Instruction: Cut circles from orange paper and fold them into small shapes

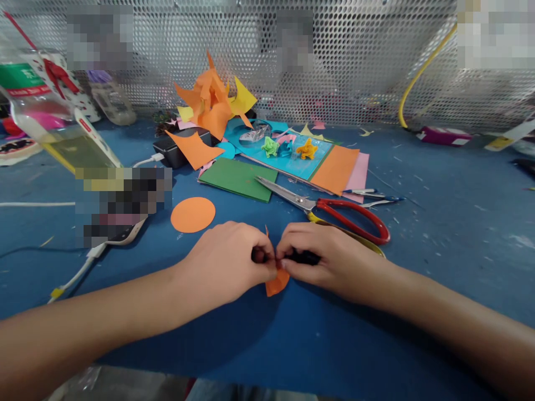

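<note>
Between my two hands is a small piece of orange paper (276, 285), folded, its lower edge showing below the fingers and a thin tip above them. My left hand (234, 259) pinches it from the left with thumb and fingers. From the right, the thumb and fingertips of my right hand (320, 259) pinch the same paper, almost touching the left fingertips. The fingers hide most of its folds. A flat orange paper circle (193, 215) lies beyond my left hand. Scissors with red and yellow handles (353, 218) lie just behind my right hand, blades pointing left.
Green paper (238, 179), orange sheets (336, 167) and folded paper stars (307, 149) lie farther back. Orange scraps (211, 103) are heaped near a black box (178, 147). A bottle (54, 122) and a cabled phone (129, 231) stand left; pens (374, 196) lie right.
</note>
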A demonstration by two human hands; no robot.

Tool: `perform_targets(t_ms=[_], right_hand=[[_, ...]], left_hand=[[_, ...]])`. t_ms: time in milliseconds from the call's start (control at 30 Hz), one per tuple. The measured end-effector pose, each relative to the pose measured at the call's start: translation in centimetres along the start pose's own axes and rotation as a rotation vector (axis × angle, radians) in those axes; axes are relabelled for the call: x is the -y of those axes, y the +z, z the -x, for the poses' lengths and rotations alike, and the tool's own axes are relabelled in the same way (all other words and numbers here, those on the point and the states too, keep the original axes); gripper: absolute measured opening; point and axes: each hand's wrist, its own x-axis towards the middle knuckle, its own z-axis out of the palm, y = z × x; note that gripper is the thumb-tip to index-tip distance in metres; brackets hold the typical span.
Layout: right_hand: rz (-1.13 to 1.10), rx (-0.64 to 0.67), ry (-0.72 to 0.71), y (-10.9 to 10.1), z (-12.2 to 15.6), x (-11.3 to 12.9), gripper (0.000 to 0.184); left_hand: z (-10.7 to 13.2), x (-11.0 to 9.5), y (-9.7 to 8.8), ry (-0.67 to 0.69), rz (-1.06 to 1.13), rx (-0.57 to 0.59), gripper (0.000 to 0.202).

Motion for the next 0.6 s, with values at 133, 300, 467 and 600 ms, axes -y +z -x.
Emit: perform_targets(t_ms=[133,300,467,600], right_hand=[[0.042,0.054,-0.113,-0.3,0.1,-0.5,0.012],[0.117,0.119,-0.172,-1.0,0.4,-0.5,0.019],[0.171,0.115,-0.198,-1.5,0.9,-0.2,0.024],[0.187,0.105,-0.195,-1.6,1.1,-0.4,0.023]], left_hand=[[0.0,0.3,-0.1,0.153,-0.044,-0.014,0.016],[-0.1,1.0,-0.2,0.337,-0.164,0.005,0.019],[0.2,1.1,-0.5,0.404,-0.228,0.013,0.020],[0.4,1.0,-0.7,0.400,-0.240,0.024,0.021]])
